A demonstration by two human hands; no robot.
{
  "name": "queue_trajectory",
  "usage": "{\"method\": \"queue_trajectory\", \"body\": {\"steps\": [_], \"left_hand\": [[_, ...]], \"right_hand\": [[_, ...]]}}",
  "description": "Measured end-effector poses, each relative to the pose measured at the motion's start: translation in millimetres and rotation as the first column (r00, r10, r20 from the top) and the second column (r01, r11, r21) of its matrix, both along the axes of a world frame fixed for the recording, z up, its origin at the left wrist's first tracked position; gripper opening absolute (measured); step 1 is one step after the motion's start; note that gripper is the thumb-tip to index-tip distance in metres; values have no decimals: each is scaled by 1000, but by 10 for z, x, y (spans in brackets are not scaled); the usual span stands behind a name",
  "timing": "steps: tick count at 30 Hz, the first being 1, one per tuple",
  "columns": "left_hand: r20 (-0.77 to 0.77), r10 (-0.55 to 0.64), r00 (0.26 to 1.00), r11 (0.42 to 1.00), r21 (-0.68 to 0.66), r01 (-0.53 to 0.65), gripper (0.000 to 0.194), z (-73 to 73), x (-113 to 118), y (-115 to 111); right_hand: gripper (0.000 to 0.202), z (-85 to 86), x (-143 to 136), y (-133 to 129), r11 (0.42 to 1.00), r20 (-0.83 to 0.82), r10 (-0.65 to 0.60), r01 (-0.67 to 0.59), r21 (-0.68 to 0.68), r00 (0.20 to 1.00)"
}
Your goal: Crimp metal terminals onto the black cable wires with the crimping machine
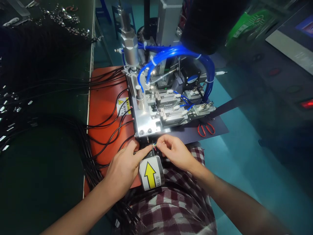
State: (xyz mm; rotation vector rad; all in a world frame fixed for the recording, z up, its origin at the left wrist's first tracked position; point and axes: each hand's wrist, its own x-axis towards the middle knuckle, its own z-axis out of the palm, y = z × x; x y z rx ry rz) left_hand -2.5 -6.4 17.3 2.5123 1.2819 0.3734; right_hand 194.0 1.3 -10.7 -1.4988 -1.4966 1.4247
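Note:
Small coloured wires [154,146] lie at the front edge of the metal machine [146,122], between my two hands. My right hand [174,150] pinches the wire ends between thumb and index finger. My left hand [127,164] comes from the left, its index finger stretched out to the wires and its thumb apart from it; the other fingers are partly hidden. Just below the fingertips is a rounded part with a yellow arrow label [151,173]. Black cables [114,130] run over the orange board towards the machine.
Thick blue air hoses [181,50] arch over the machine. Red-handled scissors [206,129] lie on the dark plate at its right. A bundle of black cables [90,163] hangs along the orange board [97,111]. Many cables with shiny ends [66,19] lie on the left table.

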Motion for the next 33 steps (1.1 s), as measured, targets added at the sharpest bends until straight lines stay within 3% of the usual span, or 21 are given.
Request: {"method": "queue_trajectory", "body": {"steps": [7, 11, 18, 20, 22, 24, 25, 29, 33], "left_hand": [[-74, -13, 997, 997, 72, 18, 43, -26, 5, -9], [-125, -20, 992, 989, 144, 39, 44, -37, 12, -22], [-170, -8, 985, 987, 159, 36, 42, -8, 27, -30], [-173, -4, 985, 989, 146, 30, 42, -8, 29, -21], [-161, -7, 987, 993, 116, 26, 42, -12, 28, -13], [-130, -9, 991, 996, 88, 20, 42, -18, 24, -8], [-116, -7, 993, 997, 77, 16, 43, -22, 22, -8], [-91, -4, 996, 998, 62, 10, 44, -33, 18, -13], [-106, 10, 994, 999, 39, -6, 45, -31, 13, -13]], "right_hand": [[12, 133, -33, -3, 1000, 126, -9, 13, -28, 992], [15, 219, -61, 0, 999, 263, -19, 10, 37, 965], [18, 271, -147, -28, 984, 453, -100, 20, 179, 886], [16, 228, -128, -6, 993, 357, -88, 56, 100, 930], [15, 158, -78, 29, 991, 100, -23, 35, -128, 995], [16, 82, -17, 53, 951, -142, -14, -30, -306, 990], [17, 51, 8, 54, 946, -178, -41, -19, -324, 983], [21, 7, 15, -5, 977, -13, -174, 171, -125, 985], [15, 61, -101, -68, 986, 76, -157, 151, 74, 985]]}}
